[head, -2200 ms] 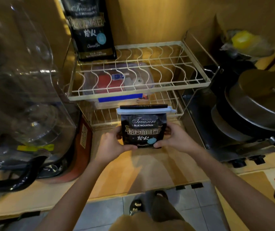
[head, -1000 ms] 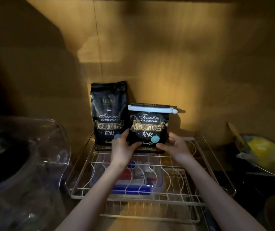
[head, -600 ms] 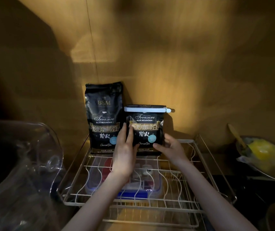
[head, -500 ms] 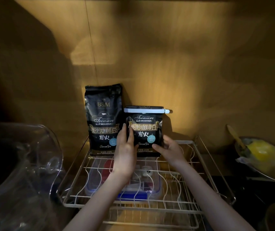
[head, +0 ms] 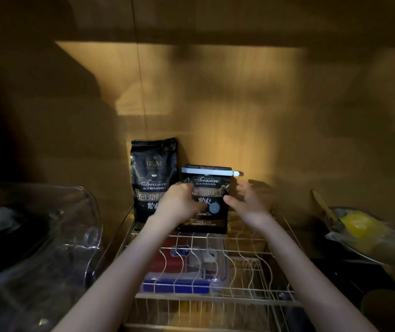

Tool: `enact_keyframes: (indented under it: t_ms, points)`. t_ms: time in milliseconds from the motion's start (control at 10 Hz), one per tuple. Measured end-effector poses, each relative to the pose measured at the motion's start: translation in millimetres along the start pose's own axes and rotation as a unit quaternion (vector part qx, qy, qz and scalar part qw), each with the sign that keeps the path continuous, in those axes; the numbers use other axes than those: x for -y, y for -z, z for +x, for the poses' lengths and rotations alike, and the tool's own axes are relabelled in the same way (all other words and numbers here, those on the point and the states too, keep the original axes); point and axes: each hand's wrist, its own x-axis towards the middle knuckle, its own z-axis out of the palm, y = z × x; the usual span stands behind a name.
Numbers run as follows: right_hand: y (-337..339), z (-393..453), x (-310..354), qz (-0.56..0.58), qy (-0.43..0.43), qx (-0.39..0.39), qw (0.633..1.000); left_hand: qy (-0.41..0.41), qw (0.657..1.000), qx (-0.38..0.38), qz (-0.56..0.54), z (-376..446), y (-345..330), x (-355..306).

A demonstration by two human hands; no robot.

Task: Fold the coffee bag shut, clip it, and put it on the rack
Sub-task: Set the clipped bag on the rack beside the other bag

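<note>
The black coffee bag [head: 206, 185] stands upright at the back of the wire rack's [head: 247, 255] top shelf, against the wooden wall. Its top is folded over, and a pale blue clip [head: 208, 171] is clamped across the fold. My left hand [head: 179, 207] is blurred and lies over the bag's front left side, fingers curled; whether it grips is unclear. My right hand [head: 247, 204] is at the bag's right edge with its fingers spread apart and the thumb near the bag's front.
A taller unopened coffee bag [head: 153, 168] stands just left of the clipped one. Under the shelf lies a clear plastic box [head: 191, 267] with a blue lid. A large clear container [head: 48, 236] is at left, and a bowl with something yellow [head: 359, 226] at right.
The bag was carried from the counter up onto the top shelf beside the taller bag. Since half a second ago both hands have slid up from its base, and the right fingers have spread.
</note>
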Motion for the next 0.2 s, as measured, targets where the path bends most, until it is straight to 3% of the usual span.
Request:
enact_keyframes:
  t_ms: [100, 200]
  points:
    - [34, -27, 49, 0.054, 0.109, -0.074, 0.99, -0.028, 1.0, 0.004, -0.008, -2, 47, -19]
    - [74, -77, 103, 0.2, 0.278, -0.173, 0.923, -0.067, 0.995, -0.05, -0.048, -9, 96, -42]
